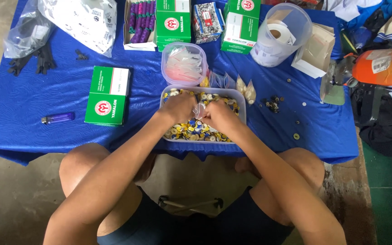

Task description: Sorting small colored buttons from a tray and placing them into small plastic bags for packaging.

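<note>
Both the left hand (178, 108) and right hand (221, 115) pinch a small clear bag (199, 110) over the button-filled tray (239, 97) at table centre, fingertips hidden, purple lighter (58, 118) at nine o'clock.

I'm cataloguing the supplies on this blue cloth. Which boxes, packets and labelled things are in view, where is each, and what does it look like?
Green-and-white box: flat, left of the button tray.
Two green-and-white boxes: upright, far edge.
Small patterned box: between them.
Open white box: purple spools, far edge.
Roll of white labels: inside a clear tub, far right.
White printed bag: far left.
Orange wrapped item: right edge, pale sticker.
</note>
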